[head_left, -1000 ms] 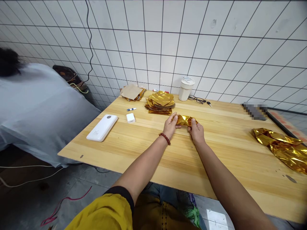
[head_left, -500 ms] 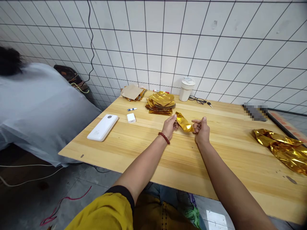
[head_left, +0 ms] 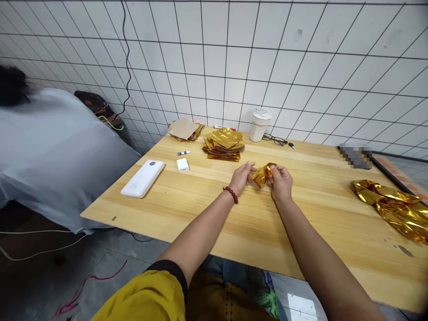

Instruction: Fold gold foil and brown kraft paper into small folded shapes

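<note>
A crumpled piece of gold foil (head_left: 262,175) is held over a pine tabletop (head_left: 200,209), gathered between two bare hands. The right hand (head_left: 281,183) is half closed, its fingers (head_left: 273,169) curled over the right end of the foil. The left hand (head_left: 241,178), a red bead bracelet (head_left: 230,194) at its wrist, is also half closed, the foil's left edge pinched at its fingertips (head_left: 253,168). A stack of gold foil sheets (head_left: 223,144) is piled beyond the hands, with a kraft paper sheet (head_left: 184,128) behind it to the left. A white power bank (head_left: 142,178) and a small white charger (head_left: 182,165) are laid to the left. A white travel mug (head_left: 260,125) and eyeglasses (head_left: 274,140) are placed near the tiled wall (head_left: 234,67), and a loose gold foil sheet (head_left: 384,209) is spread at the right.
</note>
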Motion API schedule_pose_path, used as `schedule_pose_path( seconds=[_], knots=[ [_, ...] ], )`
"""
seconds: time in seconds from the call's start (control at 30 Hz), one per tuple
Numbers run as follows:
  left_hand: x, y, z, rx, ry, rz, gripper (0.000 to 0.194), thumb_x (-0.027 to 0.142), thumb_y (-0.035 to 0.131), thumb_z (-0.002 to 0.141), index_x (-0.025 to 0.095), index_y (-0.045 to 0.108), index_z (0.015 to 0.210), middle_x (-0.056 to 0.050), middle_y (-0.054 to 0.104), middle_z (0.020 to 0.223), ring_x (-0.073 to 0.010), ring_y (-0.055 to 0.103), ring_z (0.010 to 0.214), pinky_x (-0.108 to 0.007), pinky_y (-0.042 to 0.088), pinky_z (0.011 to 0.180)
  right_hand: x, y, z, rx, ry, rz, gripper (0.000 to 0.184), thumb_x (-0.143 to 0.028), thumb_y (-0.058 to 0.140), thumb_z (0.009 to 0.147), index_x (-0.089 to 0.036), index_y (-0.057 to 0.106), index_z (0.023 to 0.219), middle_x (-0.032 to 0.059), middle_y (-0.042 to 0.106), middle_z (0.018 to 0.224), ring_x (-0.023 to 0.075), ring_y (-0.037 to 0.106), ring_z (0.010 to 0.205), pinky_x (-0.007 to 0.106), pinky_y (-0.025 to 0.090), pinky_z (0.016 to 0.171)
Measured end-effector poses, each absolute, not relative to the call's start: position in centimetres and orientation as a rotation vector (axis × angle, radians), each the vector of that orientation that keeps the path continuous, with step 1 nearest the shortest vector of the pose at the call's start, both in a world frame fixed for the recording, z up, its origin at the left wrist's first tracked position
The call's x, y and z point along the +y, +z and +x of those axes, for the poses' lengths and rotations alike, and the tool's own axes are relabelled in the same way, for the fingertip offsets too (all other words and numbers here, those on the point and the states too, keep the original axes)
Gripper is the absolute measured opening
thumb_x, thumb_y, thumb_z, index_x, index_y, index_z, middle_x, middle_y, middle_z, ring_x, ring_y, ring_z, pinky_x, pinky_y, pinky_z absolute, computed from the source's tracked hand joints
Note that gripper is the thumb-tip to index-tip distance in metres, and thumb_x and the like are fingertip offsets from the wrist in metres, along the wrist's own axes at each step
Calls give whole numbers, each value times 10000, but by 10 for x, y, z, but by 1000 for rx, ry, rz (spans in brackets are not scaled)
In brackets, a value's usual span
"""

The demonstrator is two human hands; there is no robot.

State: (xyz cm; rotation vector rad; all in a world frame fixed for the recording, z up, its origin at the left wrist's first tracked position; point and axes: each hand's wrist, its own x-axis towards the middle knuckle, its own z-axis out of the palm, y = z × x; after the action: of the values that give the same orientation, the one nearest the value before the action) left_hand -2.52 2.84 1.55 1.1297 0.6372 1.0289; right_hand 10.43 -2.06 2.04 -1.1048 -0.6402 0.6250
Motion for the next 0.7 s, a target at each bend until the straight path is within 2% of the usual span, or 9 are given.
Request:
schedule_pose_path(
  seconds=[0.07,0.13,0.23,0.3,0.37,0.47,0.57,0.7],
  knots=[
    [30,15,-26,647,1083,1095,693,712,463,827,155,635,1201,-118,653,1128,-77,537,589,-214,390,497,-19,22,105,-616,594,-1067,424,-462,795,617,-210,494,778,-102,532,472,42,357,336,177,320,362],
    [29,16,-28,618,1123,1067,678,694,490,826,206,593,1286,-121,596,1278,-124,610,769,-221,450,591,-19,23,105,-610,558,-1063,437,-453,787,622,-216,470,806,-97,558,489,46,380,342,176,346,372],
    [23,20,-30,572,1133,1043,694,576,693,748,278,537,1355,-98,483,1430,-190,603,1044,-248,489,758,-18,22,102,-603,503,-1094,433,-438,773,634,-214,462,834,-84,586,514,53,423,353,173,365,379],
    [19,23,-29,572,1157,1043,741,429,813,670,287,545,1345,-82,466,1443,-195,577,1116,-258,482,855,-19,20,100,-612,482,-1120,419,-427,763,652,-212,461,848,-78,599,531,60,455,361,172,373,383],
    [18,24,-27,594,1187,1038,666,341,829,665,258,596,1283,-77,524,1376,-175,588,1083,-262,480,886,-20,18,98,-650,483,-1133,406,-422,756,672,-212,469,867,-76,605,551,67,480,378,174,388,397],
    [22,22,-24,635,1164,1024,431,403,727,772,182,672,1138,-83,650,1140,-126,629,825,-246,512,725,-21,17,97,-737,512,-1120,410,-453,738,711,-213,496,939,-81,597,585,62,462,390,176,383,403],
    [27,17,-23,638,1153,1049,433,482,657,813,141,686,1077,-71,686,955,-85,587,613,-207,462,547,-23,16,97,-833,573,-1117,400,-542,663,781,-206,549,966,-73,570,598,57,412,387,181,335,380],
    [31,11,-21,640,1153,1096,446,494,633,828,121,685,1066,-77,688,895,-87,581,583,-193,439,491,-25,15,97,-889,550,-1176,446,-623,580,822,-185,607,902,-50,559,580,67,396,400,202,311,384]
  ],
)
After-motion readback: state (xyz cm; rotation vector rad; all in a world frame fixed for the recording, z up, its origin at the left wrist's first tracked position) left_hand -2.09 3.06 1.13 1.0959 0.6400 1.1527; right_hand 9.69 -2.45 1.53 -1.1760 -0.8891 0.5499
